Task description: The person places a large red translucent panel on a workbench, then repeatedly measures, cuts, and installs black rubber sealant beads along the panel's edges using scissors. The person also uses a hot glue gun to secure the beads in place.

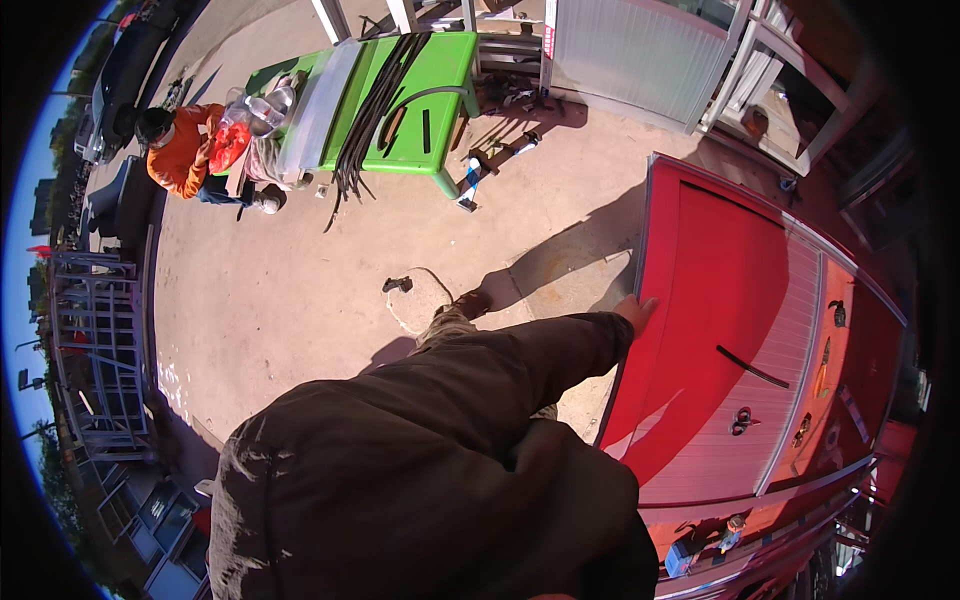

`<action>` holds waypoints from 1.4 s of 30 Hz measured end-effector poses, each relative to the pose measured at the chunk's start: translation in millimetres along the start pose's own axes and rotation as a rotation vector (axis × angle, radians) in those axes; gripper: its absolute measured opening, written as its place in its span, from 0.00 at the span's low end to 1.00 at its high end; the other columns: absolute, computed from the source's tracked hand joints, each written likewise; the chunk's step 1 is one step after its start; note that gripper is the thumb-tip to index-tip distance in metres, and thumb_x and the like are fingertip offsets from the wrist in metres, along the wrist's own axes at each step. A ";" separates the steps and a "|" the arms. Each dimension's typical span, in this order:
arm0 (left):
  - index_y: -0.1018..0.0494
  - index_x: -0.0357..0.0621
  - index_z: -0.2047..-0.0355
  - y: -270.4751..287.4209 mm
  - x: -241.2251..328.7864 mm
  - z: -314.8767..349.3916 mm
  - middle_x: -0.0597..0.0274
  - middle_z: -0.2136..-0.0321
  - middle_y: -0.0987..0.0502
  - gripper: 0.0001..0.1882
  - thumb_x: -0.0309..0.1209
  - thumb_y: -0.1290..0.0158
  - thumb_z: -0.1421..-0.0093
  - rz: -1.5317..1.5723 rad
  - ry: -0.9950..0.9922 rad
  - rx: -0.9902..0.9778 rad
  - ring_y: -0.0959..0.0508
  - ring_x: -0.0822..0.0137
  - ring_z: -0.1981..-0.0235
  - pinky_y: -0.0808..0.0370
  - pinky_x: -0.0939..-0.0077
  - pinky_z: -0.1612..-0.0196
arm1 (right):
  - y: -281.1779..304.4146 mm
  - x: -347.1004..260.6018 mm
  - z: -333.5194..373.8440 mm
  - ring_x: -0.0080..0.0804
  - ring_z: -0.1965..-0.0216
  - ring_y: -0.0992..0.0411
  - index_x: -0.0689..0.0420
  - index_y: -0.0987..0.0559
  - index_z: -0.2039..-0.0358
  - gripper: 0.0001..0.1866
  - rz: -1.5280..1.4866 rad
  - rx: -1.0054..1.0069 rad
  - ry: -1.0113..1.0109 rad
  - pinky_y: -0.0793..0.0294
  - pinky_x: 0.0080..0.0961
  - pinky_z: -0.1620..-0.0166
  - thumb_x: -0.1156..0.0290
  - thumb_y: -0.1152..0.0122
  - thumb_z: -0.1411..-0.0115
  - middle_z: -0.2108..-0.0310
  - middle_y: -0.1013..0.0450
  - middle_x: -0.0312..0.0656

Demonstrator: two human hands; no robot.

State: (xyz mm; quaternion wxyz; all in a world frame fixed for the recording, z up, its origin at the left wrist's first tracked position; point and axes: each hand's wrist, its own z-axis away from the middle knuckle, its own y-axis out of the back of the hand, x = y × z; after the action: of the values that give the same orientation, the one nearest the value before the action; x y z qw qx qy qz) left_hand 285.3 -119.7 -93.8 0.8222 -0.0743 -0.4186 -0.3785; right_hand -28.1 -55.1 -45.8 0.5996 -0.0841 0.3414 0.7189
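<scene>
My left hand (635, 312) reaches across to the right and lies on the left edge of a large red table (700, 235), its fingers stretched over the rim. My brown sleeve covers that arm. The right arm is bent close to my body; only a sliver of skin, seemingly my right hand (555, 597), shows at the lower border, with its fingers hidden. On the table lie a pinkish ribbed panel (700, 455), a short black strip (752, 367) and dark-handled scissors (742, 421). Farther right, an orange band (835, 290) carries several small hand tools.
A green table (455, 75) with long dark strips (375, 120) stands ahead on the left. Beside it, a person in orange (180, 150) sits holding something red. A dark object (398, 285) with a cord lies on the concrete. White framed panels (630, 60) stand at the back.
</scene>
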 end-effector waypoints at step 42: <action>0.26 0.37 0.48 271.5 106.2 -48.0 0.49 0.42 0.29 0.23 0.22 0.43 0.46 -0.330 -0.967 -0.573 0.30 0.47 0.42 0.32 0.59 0.40 | -375.6 -152.8 177.2 0.31 0.43 0.32 0.65 0.32 0.39 0.21 -0.138 -0.436 0.787 0.34 0.26 0.39 0.69 0.52 0.29 0.48 0.28 0.47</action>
State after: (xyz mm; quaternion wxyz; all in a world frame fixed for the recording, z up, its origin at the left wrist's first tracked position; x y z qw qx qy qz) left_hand 540.0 -9.5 7.5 0.4150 -0.3918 -0.6332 -0.5228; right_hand 409.2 -55.4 22.1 0.4392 -0.4979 0.3776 0.6455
